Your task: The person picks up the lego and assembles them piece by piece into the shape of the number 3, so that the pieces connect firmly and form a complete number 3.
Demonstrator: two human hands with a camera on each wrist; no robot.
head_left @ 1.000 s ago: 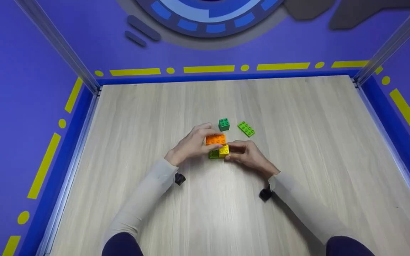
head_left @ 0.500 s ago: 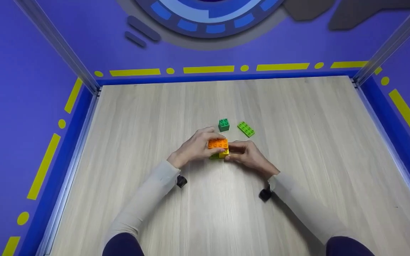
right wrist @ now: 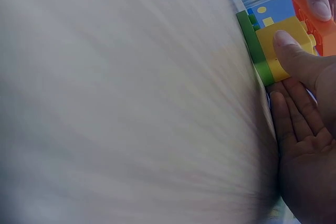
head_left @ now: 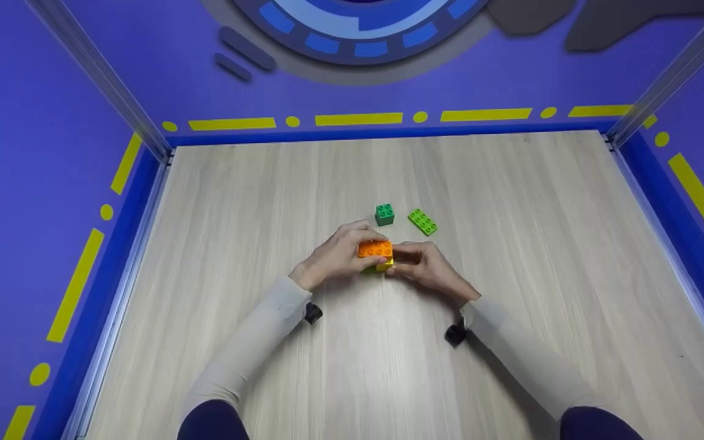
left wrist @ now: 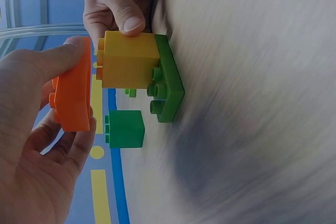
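Five bricks in all, one orange brick (head_left: 374, 249), one yellow brick (left wrist: 129, 59), three green bricks (head_left: 384, 214)

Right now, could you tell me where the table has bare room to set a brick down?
Bare: the table right of the light green flat brick, and everything left of the left hand. Crowded: the middle, around the orange brick, right hand and dark green brick.

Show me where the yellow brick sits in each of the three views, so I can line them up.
Head: yellow brick at centre, mostly hidden under the orange brick.
Left wrist: upper middle, on the green plate, the right hand's thumb on it.
Right wrist: upper right, under the thumb.
Shared landmark: the green plate beneath it.
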